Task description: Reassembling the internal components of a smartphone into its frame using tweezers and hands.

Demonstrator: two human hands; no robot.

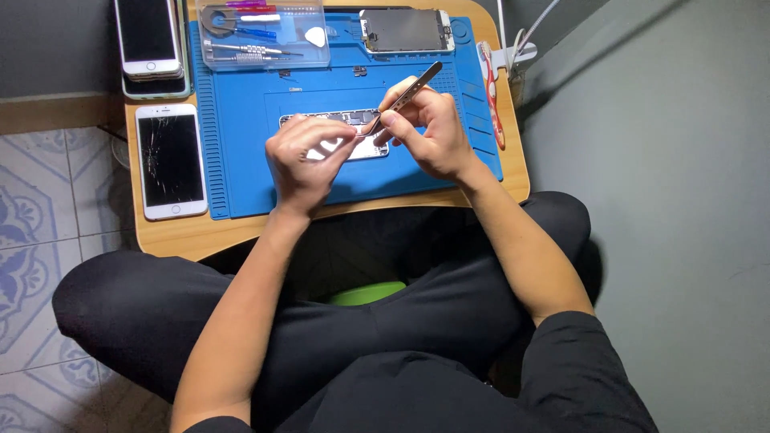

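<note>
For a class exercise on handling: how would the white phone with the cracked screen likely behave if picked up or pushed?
The cracked phone looks stiff and flat, so it probably slides rather than rolls. Its shattered glass seems fragile and may shed splinters. It lies near the wooden table edge, so a push could drop it.

You have one blue mat on your desk. On the mat: one opened phone, one detached screen, one clear tool case. Left of the mat: one cracked white phone and one stack of phones. You hold one pair of tweezers.
</note>
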